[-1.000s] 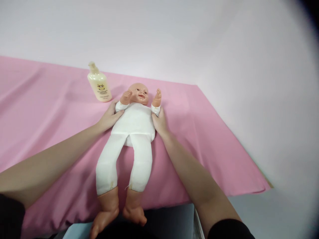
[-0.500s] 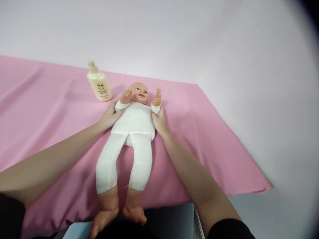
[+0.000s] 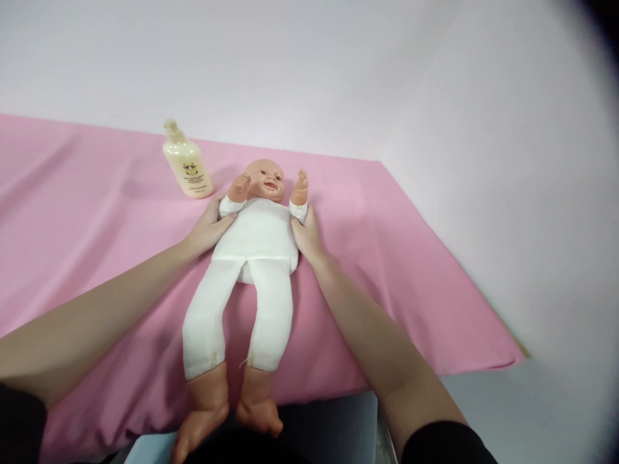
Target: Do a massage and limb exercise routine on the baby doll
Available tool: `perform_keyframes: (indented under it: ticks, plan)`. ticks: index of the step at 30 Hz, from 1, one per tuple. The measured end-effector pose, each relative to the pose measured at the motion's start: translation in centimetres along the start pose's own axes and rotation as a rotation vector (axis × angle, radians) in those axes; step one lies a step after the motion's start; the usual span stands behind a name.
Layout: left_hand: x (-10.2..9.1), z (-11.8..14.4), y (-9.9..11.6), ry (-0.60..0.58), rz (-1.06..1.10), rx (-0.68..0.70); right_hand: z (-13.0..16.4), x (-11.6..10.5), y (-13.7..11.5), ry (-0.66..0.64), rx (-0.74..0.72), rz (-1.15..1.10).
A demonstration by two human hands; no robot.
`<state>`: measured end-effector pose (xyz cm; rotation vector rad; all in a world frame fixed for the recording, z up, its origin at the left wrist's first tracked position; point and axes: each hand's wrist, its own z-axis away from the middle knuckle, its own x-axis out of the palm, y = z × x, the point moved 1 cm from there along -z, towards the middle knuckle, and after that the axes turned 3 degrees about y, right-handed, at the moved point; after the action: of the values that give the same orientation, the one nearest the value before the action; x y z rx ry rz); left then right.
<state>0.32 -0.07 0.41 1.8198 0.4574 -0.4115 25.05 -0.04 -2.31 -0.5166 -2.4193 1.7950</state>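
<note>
A baby doll [image 3: 256,245] in a white suit lies on its back on the pink sheet [image 3: 87,232], head away from me, bare feet hanging over the near edge. My left hand [image 3: 209,227] grips the doll's side under its raised arm on the left. My right hand [image 3: 305,233] grips the other side under the other arm. Both thumbs press on the chest, and the fingers are hidden beneath the torso.
A cream pump bottle [image 3: 186,164] stands upright just left of the doll's head. The pink sheet ends at a corner on the right [image 3: 512,351], with pale wall behind and a light blue surface [image 3: 149,448] below the near edge.
The doll, bottle and my hands sit slightly further left in view, which looks like a small head movement. My grip on the doll's sides is the same.
</note>
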Motion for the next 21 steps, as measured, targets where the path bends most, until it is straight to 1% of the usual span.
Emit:
perform_keyframes:
  ticks: [6, 14, 21]
  plan:
    - [0.13, -0.01, 0.21, -0.012, 0.061, 0.022, -0.01, -0.01, -0.16, -0.005, 0.016, 0.003]
    - [0.14, -0.17, -0.18, -0.014, 0.067, 0.031, 0.22, -0.07, -0.91, 0.005, 0.036, 0.006]
    - [0.14, -0.22, -0.17, -0.013, 0.068, 0.046, 0.14, -0.11, -0.74, -0.002, 0.032, 0.005]
